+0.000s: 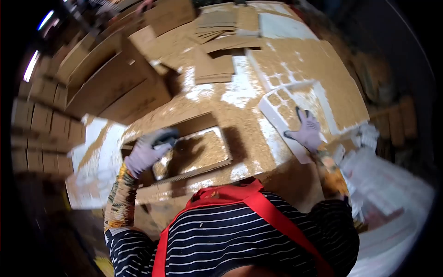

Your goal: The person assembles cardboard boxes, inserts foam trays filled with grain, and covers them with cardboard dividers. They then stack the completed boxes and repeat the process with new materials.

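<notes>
My left hand, in a grey glove with dark fingertips, is over the left end of a shallow open cardboard box. Its fingers are curled and a little blurred. Just below them shows a small shiny object; whether the hand grips it I cannot make out. A white foam tray with sawdust-coloured filling lies inside the box. To the right, my gloved right hand rests with fingers spread on a white foam tray with round cells, partly covered in sawdust.
Sawdust covers much of the worktable. Flat cardboard pieces lie farther back. A large open carton stands at the left, with stacked boxes beyond. Another sawdust-filled foam tray is at back right, and clear plastic wrapping lies at right.
</notes>
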Demonstrator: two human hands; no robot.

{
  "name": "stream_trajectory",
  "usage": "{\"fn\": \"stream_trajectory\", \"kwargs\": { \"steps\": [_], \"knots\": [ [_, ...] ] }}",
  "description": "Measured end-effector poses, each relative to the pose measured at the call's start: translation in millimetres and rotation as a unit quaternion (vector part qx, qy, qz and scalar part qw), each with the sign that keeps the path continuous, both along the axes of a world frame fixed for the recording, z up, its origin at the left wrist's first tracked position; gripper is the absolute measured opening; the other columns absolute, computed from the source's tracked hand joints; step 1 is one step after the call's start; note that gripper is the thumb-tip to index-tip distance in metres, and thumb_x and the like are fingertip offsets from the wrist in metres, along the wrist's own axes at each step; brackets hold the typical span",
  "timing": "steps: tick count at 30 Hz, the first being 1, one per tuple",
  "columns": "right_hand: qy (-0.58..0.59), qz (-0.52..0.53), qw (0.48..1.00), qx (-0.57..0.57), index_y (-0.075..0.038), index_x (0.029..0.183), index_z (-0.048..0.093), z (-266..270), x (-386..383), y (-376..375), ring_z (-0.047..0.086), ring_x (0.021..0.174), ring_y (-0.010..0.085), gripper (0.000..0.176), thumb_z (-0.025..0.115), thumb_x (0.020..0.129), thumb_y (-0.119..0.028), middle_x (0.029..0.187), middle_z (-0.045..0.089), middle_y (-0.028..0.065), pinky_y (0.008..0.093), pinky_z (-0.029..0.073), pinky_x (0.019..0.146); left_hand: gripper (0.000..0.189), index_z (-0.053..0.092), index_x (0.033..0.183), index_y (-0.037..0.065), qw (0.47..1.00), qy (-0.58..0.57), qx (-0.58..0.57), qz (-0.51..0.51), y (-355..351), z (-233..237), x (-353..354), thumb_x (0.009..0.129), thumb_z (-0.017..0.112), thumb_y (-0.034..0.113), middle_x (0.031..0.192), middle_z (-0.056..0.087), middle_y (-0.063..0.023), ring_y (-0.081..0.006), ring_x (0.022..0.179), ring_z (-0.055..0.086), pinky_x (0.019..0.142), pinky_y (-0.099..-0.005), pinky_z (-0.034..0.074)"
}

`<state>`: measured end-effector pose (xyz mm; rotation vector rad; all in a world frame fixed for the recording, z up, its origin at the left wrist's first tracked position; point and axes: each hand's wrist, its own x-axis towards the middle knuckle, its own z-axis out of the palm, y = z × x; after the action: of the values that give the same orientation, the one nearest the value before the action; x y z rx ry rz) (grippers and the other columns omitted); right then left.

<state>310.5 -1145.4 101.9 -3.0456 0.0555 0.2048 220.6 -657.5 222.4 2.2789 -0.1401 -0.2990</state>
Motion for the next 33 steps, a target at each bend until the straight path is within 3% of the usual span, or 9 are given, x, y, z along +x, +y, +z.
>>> {"fn": "stream_trajectory", "kwargs": {
  "steps": [1, 6, 7, 10, 16, 21, 28, 32, 33],
  "knots": [
    [-0.015, 0.042, 0.999, -0.016, -0.023, 0.15, 0.037, 36.2, -3.8, 16.3, 0.043, 0.129, 0.038, 0.11, 0.082, 0.056, -0.056, 0.145, 0.039, 0.0235, 0.0513, 0.032, 0.108, 0.03, 0.064, 0.12, 0.003, 0.992, -0.047, -0.106, 0.057, 29.2, -10.2, -15.5, 0.091, 0.065, 0.008, 0.107, 0.071, -0.0104, -0.0174, 0.097, 0.067, 0.087, -0.0298, 0.052],
    [-0.14, 0.361, 0.912, 0.132, -0.014, 0.148, 0.041, 197.2, -8.3, 123.6, 0.045, 0.126, 0.0431, 0.114, 0.084, 0.05, -0.052, 0.137, 0.043, 0.0304, 0.0491, 0.035, 0.107, 0.072, 0.04, 0.146, 0.006, 0.906, -0.248, 0.187, 0.287, 106.3, -35.9, -88.6, 0.083, 0.075, 0.018, 0.138, 0.052, -0.0202, -0.03, 0.124, 0.052, 0.107, -0.0389, 0.04],
    [-0.154, 0.428, 0.875, 0.165, -0.011, 0.148, 0.041, 215.7, -8.8, 154.7, 0.045, 0.126, 0.0442, 0.114, 0.084, 0.05, -0.052, 0.135, 0.044, 0.0316, 0.049, 0.036, 0.107, 0.088, 0.025, 0.152, 0.005, 0.934, -0.192, 0.087, 0.289, 126.8, -76.6, -97.4, 0.082, 0.077, 0.021, 0.145, 0.044, -0.0217, -0.0345, 0.131, 0.045, 0.112, -0.0391, 0.034],
    [-0.019, 0.496, 0.824, 0.274, -0.009, 0.149, 0.037, 239.6, -33.3, 253.5, 0.04, 0.133, 0.045, 0.117, 0.085, 0.051, -0.05, 0.14, 0.039, 0.0324, 0.0499, 0.036, 0.109, 0.059, 0.047, 0.138, -0.002, 0.912, 0.03, -0.17, 0.372, 146.4, -117.9, -99.7, 0.093, 0.066, 0.031, 0.124, 0.063, -0.0149, -0.0202, 0.109, 0.06, 0.099, -0.0348, 0.047],
    [0.004, 0.626, 0.755, 0.193, -0.017, 0.149, 0.039, 169.1, -38.8, 344.7, 0.041, 0.127, 0.0467, 0.108, 0.081, 0.057, -0.057, 0.141, 0.038, 0.03, 0.0544, 0.032, 0.107, 0.048, 0.053, 0.13, -0.003, 0.864, -0.097, -0.407, 0.28, 151.6, -122.5, -104.7, 0.098, 0.057, 0.033, 0.112, 0.068, -0.0104, -0.0148, 0.097, 0.061, 0.088, -0.0345, 0.051],
    [-0.039, 0.619, 0.785, 0.023, -0.024, 0.144, 0.047, 116.6, -44.9, 339.8, 0.037, 0.131, 0.0447, 0.099, 0.078, 0.055, -0.056, 0.143, 0.037, 0.0261, 0.0542, 0.026, 0.11, 0.037, 0.052, 0.132, 0.011, 0.95, -0.191, 0.071, 0.239, 159.9, -130.7, -71.8, 0.1, 0.045, 0.026, 0.112, 0.064, -0.0245, -0.0432, 0.102, 0.061, 0.085, -0.0416, 0.051],
    [-0.022, 0.639, 0.761, -0.115, -0.022, 0.153, 0.029, 70.5, -39.8, 348.7, 0.031, 0.137, 0.0448, 0.092, 0.066, 0.078, -0.06, 0.151, 0.03, 0.0238, 0.0572, 0.024, 0.114, 0.04, 0.051, 0.136, 0.011, 0.922, -0.265, 0.18, 0.218, 171.6, -161.1, -65.6, 0.097, 0.046, 0.018, 0.119, 0.062, -0.0224, -0.0428, 0.107, 0.059, 0.09, -0.0435, 0.049],
    [-0.031, 0.677, 0.735, -0.02, -0.015, 0.15, 0.034, 12.7, -26.3, 329.4, 0.028, 0.141, 0.0423, 0.074, 0.049, 0.093, -0.059, 0.153, 0.028, 0.0264, 0.0541, 0.024, 0.116, 0.045, 0.049, 0.139, 0.012, 0.941, -0.063, -0.029, 0.333, 159.1, -126.5, -59.5, 0.099, 0.046, 0.033, 0.125, 0.06, -0.0233, -0.0422, 0.113, 0.057, 0.093, -0.0443, 0.048],
    [0.013, 0.695, 0.719, 0.009, -0.015, 0.149, 0.037, 13.3, -17.9, 327.5, 0.031, 0.141, 0.0412, 0.071, 0.049, 0.093, -0.057, 0.152, 0.031, 0.025, 0.0527, 0.026, 0.115, 0.049, 0.048, 0.139, 0.012, 0.916, 0.027, 0.096, 0.388, 155.0, -117.8, -56.0, 0.099, 0.045, 0.041, 0.127, 0.06, -0.0223, -0.0419, 0.113, 0.058, 0.094, -0.0445, 0.047]
  ]
}}
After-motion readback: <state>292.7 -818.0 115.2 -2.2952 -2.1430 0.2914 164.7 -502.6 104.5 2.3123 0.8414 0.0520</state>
